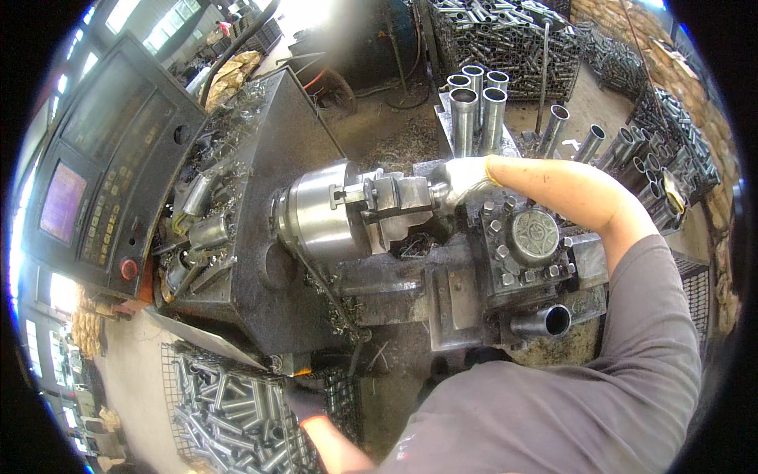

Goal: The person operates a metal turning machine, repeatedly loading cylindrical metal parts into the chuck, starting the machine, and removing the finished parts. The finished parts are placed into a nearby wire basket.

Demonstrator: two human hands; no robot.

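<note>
My right hand, in a white work glove, is at the jaws of the lathe chuck. Its fingers are around the end of a metal workpiece there; the glove hides most of that piece. My left hand, in a dark glove with an orange cuff, is low beside a wire basket of steel tubes. Shadow hides its fingers. The square tool turret with its bolts lies below my right forearm. A short steel tube lies on the near side of the turret.
A control panel with a screen and a red button stands at left. Several upright tubes stand behind the turret, more at right. A wire crate of metal parts is at the back. Metal chips and cylinders lie on the headstock.
</note>
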